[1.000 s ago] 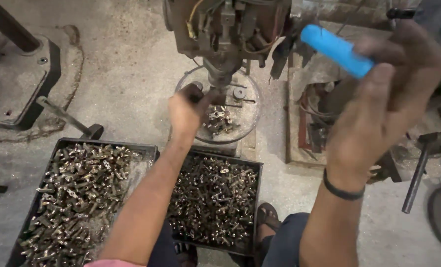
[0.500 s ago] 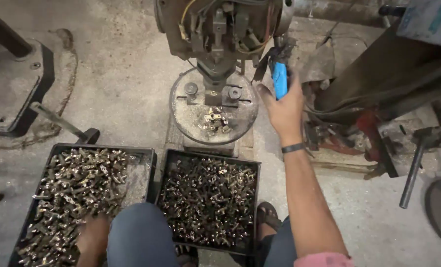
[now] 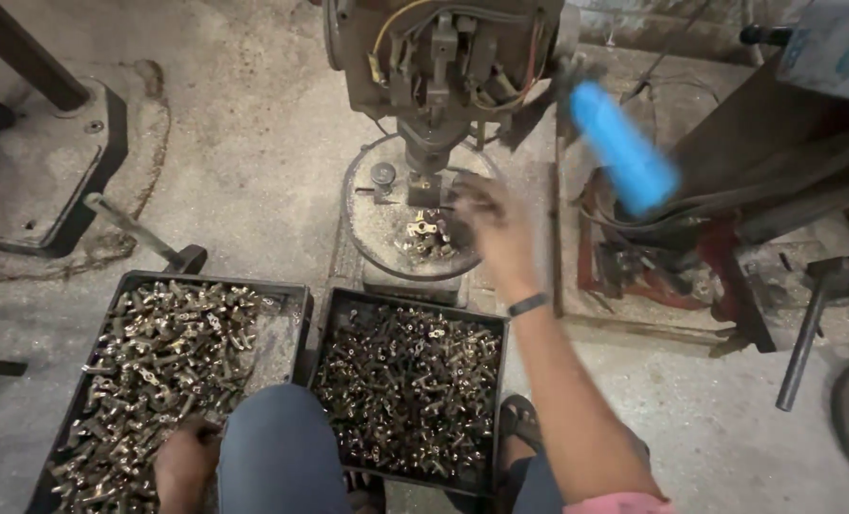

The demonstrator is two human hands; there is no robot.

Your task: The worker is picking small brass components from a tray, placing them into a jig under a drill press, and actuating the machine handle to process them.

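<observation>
Head view: right hand reaches onto the round press table, fingers curled around the small metal parts under the press head; exact grip cannot tell, blurred. Left hand is in the left tray of parts, fingers narrow, apparently picking one. Best keep fingertips away from the punch and seat one piece squarely. Blue lever handle hangs free.
</observation>
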